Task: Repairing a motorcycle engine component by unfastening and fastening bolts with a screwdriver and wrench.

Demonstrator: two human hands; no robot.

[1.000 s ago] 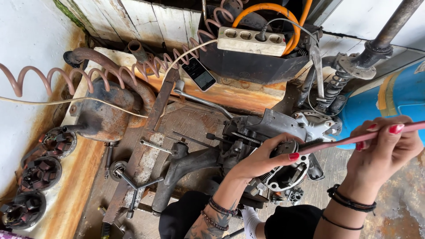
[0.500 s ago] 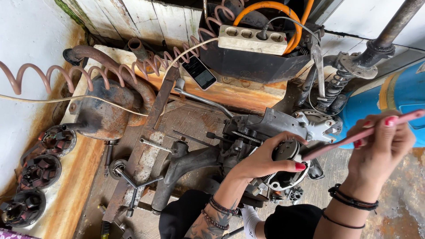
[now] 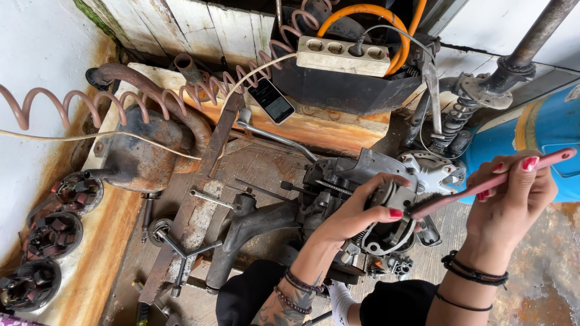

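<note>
My left hand [image 3: 356, 211] grips a round metal clutch-like part [image 3: 391, 232] at the side of a grey engine block [image 3: 350, 175] that lies on the dirty wooden bench. In my right hand [image 3: 513, 193] I hold a pink-handled brush [image 3: 492, 180] slanted down to the left. Its dark bristle end touches the round part just beside my left thumb. Both wrists wear dark bracelets.
A rusty exhaust pipe with its muffler [image 3: 142, 154] lies at left. A phone [image 3: 272, 100], a power strip [image 3: 343, 55], an orange hose [image 3: 362, 12] and a coiled cable [image 3: 72, 99] sit at the back. A cross wrench [image 3: 181, 250], stator coils [image 3: 51, 232] and a blue tank [image 3: 547, 136] surround the engine.
My right hand has swung the brush a little, lifting and then lowering its handle end while the bristles stay at the round part. My left hand keeps its grip.
</note>
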